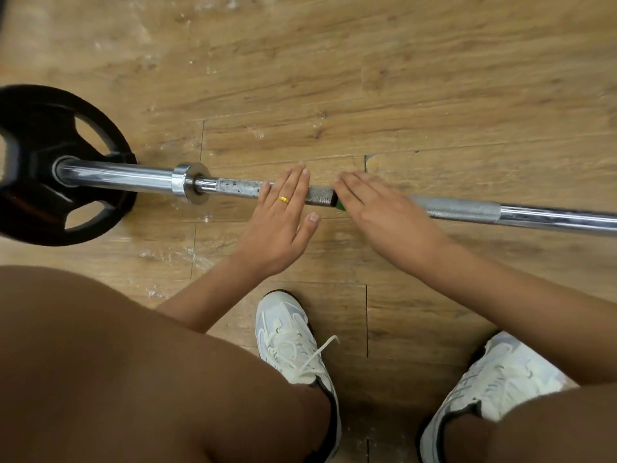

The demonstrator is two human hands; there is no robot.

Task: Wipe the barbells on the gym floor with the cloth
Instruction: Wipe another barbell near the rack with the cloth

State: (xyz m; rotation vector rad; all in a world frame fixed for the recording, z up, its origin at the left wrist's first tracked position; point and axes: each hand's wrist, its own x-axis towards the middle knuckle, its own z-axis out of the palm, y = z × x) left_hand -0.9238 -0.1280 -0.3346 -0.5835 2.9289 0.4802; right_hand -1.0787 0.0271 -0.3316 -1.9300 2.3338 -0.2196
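Head view: steel barbell on wood floor, heavy, rigid, knurled mid-shaft; left grip and right grip lie flat and unclenched across it, green cloth edge, likely soft, peeking under right.

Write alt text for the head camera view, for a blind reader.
Seen from above, a person lays both flat hands across a barbell on a wooden floor: left hand ringed, right hand over a green scrap, maybe the cloth. A black plate caps the bar at picture left; white shoes show below.
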